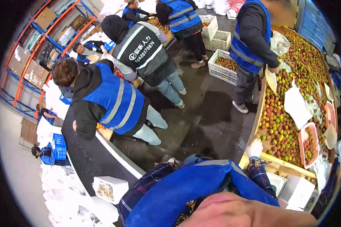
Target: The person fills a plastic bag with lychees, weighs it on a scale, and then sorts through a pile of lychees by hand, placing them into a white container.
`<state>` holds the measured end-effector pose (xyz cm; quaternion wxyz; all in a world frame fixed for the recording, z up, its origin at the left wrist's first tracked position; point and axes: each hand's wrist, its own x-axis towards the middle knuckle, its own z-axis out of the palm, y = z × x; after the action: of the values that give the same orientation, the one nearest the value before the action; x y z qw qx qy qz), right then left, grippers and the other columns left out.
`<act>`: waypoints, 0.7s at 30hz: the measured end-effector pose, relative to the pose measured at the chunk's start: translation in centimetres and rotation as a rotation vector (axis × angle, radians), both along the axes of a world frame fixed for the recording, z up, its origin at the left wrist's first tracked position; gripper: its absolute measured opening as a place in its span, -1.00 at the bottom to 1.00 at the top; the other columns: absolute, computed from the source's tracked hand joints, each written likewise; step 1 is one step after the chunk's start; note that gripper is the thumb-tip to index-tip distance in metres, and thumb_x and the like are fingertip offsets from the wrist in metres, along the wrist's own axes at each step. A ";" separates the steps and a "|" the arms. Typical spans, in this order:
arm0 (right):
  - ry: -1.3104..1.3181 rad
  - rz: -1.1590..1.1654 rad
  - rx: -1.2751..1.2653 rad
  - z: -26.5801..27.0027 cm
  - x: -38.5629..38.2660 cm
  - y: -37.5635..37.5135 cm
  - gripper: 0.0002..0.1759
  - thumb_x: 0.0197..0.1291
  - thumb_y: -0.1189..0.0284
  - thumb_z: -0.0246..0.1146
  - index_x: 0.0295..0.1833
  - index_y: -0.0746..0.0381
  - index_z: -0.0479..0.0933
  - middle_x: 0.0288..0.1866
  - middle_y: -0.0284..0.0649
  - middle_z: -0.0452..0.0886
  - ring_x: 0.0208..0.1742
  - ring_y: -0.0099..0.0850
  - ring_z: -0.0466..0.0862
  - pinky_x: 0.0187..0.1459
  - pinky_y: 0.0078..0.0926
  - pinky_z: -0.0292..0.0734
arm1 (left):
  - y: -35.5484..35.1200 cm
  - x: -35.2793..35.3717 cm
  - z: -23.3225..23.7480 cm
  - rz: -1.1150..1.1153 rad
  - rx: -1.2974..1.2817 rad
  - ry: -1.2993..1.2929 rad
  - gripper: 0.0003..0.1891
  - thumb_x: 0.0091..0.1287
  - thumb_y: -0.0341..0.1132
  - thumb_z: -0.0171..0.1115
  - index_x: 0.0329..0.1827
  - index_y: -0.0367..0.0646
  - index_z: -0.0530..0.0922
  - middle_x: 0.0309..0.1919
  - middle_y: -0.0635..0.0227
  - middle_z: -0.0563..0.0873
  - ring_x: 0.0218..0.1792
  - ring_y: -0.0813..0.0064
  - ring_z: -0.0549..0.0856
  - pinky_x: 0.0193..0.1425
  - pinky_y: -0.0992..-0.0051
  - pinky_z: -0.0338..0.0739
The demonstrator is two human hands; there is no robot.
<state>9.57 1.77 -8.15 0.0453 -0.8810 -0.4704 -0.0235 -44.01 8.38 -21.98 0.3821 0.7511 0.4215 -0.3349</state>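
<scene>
My right hand [254, 148], in a white glove with a patterned cuff behind it, is at the near left corner of a wooden-edged bin [288, 164]. Bright light washes out its fingers. Small round red-and-green fruit [282, 130] fills the bin beside it. A pink tray [309, 145] of the same fruit lies there, near a white sheet [296, 106]. The plaid left sleeve [146, 189] reaches forward past my blue vest. At its end my left hand [174, 162] is a small pale patch, its fingers not readable.
A black conveyor belt [98, 159] runs along the left, with a white foam box [110, 189] on it. Several people in vests stand ahead; one [250, 41] works at the fruit bin. White crates [222, 67] stand on the dark floor. White boxes [297, 191] sit below the bin.
</scene>
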 end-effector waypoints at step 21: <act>0.024 -0.034 0.022 -1.8 0.8 1.8 -0.23 0.21 0.13 0.55 0.41 0.33 0.52 0.18 0.05 0.68 0.18 0.07 0.75 0.16 0.03 0.76 | 5.1 5.0 6.5 0.631 0.249 -0.232 -0.58 0.36 -0.06 0.33 0.04 -0.19 0.87 0.05 -0.10 0.88 0.19 -0.07 0.84 0.33 0.06 0.68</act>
<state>10.41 3.54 -9.97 0.0604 -0.8884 -0.4547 -0.0188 -39.01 13.50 -15.44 0.4175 0.6576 0.6243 -0.0590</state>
